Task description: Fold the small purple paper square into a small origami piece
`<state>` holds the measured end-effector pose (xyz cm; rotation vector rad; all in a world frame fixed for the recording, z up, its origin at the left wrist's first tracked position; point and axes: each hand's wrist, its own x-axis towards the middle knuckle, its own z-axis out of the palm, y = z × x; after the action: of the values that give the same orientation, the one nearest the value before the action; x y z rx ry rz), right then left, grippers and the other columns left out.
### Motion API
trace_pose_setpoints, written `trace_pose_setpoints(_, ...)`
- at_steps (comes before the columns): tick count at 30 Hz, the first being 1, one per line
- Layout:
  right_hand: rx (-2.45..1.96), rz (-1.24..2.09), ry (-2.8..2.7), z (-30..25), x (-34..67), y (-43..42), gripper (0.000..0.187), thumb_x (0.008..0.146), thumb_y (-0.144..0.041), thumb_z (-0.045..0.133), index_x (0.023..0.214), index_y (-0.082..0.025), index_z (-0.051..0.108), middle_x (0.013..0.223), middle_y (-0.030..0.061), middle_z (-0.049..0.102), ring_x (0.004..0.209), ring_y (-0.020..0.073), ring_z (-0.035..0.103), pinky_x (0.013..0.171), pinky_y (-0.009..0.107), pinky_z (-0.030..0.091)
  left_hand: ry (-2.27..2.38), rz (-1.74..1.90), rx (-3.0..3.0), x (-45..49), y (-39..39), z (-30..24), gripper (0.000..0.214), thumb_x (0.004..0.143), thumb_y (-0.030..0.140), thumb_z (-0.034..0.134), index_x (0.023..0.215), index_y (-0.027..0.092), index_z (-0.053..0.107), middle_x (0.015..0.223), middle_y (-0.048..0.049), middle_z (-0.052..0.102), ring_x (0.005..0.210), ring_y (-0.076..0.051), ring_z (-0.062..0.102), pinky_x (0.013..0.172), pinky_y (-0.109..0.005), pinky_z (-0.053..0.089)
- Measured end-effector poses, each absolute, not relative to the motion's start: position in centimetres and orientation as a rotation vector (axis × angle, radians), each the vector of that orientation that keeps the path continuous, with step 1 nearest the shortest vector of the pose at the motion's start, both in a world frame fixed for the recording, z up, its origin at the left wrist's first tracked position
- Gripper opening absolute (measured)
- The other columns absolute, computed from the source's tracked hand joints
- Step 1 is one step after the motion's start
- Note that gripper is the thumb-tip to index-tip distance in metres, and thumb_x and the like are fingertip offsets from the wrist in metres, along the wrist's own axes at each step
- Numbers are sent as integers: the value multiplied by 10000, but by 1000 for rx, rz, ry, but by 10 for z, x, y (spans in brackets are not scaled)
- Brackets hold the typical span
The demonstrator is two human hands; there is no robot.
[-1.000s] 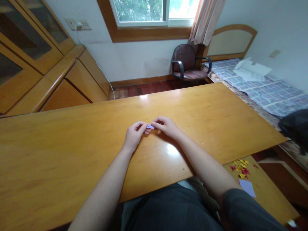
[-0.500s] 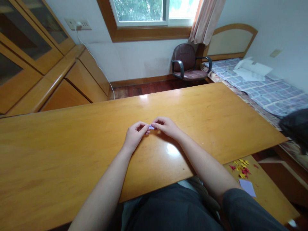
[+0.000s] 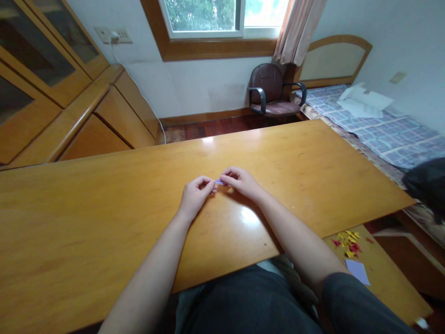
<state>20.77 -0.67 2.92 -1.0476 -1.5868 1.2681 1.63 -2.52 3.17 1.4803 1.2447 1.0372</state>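
Between my two hands is a small folded piece of purple paper (image 3: pixel 219 182), held just above the wooden table (image 3: pixel 104 208). My left hand (image 3: pixel 197 194) pinches its left end between thumb and fingers. At the other end, the thumb and forefinger of my right hand (image 3: pixel 240 182) grip the paper. Only a narrow strip shows between the fingertips, so its folded shape is mostly hidden.
On a lower wooden surface (image 3: pixel 385 278) at the right lie several yellow and red folded paper pieces (image 3: pixel 349 242) and a stack of purple paper squares (image 3: pixel 358 272). Beyond the table stand a brown armchair (image 3: pixel 267 88) and a bed (image 3: pixel 389 134). Cabinets (image 3: pixel 86 111) line the left.
My right hand has shifted up slightly, and the purple paper between the fingertips now shows as a thinner, tilted strip. My left hand has hardly moved.
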Motion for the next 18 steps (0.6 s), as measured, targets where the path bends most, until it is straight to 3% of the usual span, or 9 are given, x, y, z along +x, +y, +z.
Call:
trace_pose_setpoints(7,-1102,1069,-1741,30,207,-7,193,797,-335,698,794,-143,686,773,21,675,728,135,587,687,249,434,1259,1010,1570,19,-28,36,227,814,387,664,760,167,679,693,-27,716,642,-157,667,658,-251,514)
trace_pose_setpoints(18,-1079,1267,-1666,31,219,-6,240,780,-349,693,856,-128,743,821,56,738,748,165,641,709,278,478,1237,1006,1526,18,-28,31,219,782,394,687,741,179,670,697,-27,717,635,-155,654,642,-250,504)
